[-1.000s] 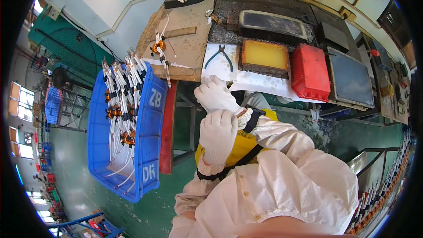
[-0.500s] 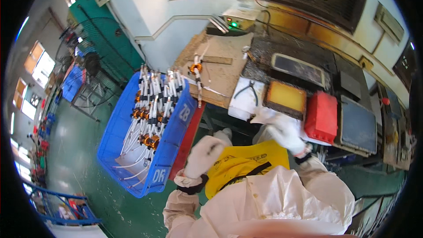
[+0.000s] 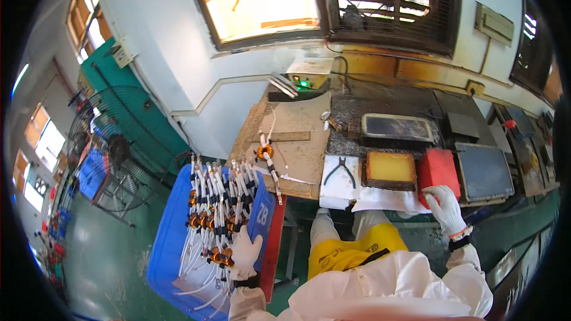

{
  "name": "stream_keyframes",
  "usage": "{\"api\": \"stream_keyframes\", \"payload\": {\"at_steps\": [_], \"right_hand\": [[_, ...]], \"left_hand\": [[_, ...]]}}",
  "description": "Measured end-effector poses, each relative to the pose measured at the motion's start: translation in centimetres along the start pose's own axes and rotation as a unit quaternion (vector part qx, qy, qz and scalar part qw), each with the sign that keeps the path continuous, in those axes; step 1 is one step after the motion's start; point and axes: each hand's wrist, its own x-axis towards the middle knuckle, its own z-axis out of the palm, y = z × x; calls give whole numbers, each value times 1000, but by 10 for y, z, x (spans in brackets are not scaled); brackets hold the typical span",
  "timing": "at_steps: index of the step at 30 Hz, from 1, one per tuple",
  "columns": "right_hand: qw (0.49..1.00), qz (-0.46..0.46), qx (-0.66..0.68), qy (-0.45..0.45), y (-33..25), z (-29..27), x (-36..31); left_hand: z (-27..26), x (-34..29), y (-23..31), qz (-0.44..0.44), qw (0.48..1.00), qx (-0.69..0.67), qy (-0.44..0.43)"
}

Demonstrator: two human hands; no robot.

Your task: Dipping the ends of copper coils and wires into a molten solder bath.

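My left hand (image 3: 245, 252), in a white glove, is over the right side of a blue plastic bin (image 3: 162, 255), its thumb spread from the fingers. Right beside it is a copper-wound coil (image 3: 220, 256) with white sleeved leads; whether the fingers touch it I cannot make out. Several similar coils fill the bin, their leads standing up. My gloved right hand (image 3: 446, 209) is at the bench's front edge with thumb and fingers apart, close to a red box (image 3: 439, 169). No object shows in it.
On the bench are another coil (image 3: 265, 152), dark-handled pliers (image 3: 341, 169), a yellow block in a dark frame (image 3: 390, 169), a shallow rectangular pan (image 3: 397, 127) and a grey flat plate (image 3: 485, 172). A control box with a green light (image 3: 308, 77) stands behind. A caged fan (image 3: 116, 148) is left.
My left hand has moved left and down to the coils in the bin. My right hand has moved right, from before the yellow block to beside the red box. The view has tilted up.
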Motion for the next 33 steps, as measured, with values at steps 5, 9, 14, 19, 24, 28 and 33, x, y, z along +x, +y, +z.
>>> {"api": "stream_keyframes", "payload": {"at_steps": [5,9,14,19,24,28,33], "right_hand": [[999,32,-2,-21,2,17,-29],[996,84,14,-23,-13,20,-49],[995,99,21,-15,-19,22,-66],[994,103,29,9,-20,25,-75],[998,51,34,3,-21,26,-55],[1000,14,6,5,-24,24,-37],[999,7,46,4,-19,38,-30]], "left_hand": [[31,46,-22,3,992,31,-119],[30,52,-11,14,990,60,-124],[22,49,-7,-23,992,38,-120],[26,48,-4,0,994,-4,-110],[22,45,-3,-13,995,-13,-97],[31,46,-8,24,999,-19,-45],[43,42,-19,30,999,41,2]]}}
